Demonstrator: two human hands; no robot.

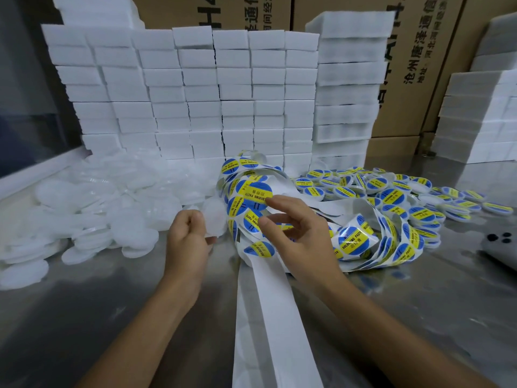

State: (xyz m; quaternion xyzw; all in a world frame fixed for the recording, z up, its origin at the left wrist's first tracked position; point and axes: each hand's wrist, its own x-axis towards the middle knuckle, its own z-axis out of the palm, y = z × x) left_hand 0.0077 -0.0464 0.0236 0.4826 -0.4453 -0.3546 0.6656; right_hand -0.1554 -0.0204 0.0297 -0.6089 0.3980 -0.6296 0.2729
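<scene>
On desk (112, 317) before you: white block stack (195, 93) at back, sticker strip (349, 242) tangled mid-desk. Your left grip (187, 239) pinches white round lid (215, 219) just beside strip. Your right grip (291, 231), fingers loosely spread, touches blue-yellow sticker (253, 191) on strip.

The single head-worn view looks forward and down, close over the steel table (84, 317).

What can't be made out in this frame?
Head view, white round piece in the left hand: blurred, lid or tub unclear.
Head view, right hand: blur and its own fingers hide whether a sticker on the label strip is pinched.
Head view, dark object: cut off by the right edge.
</scene>
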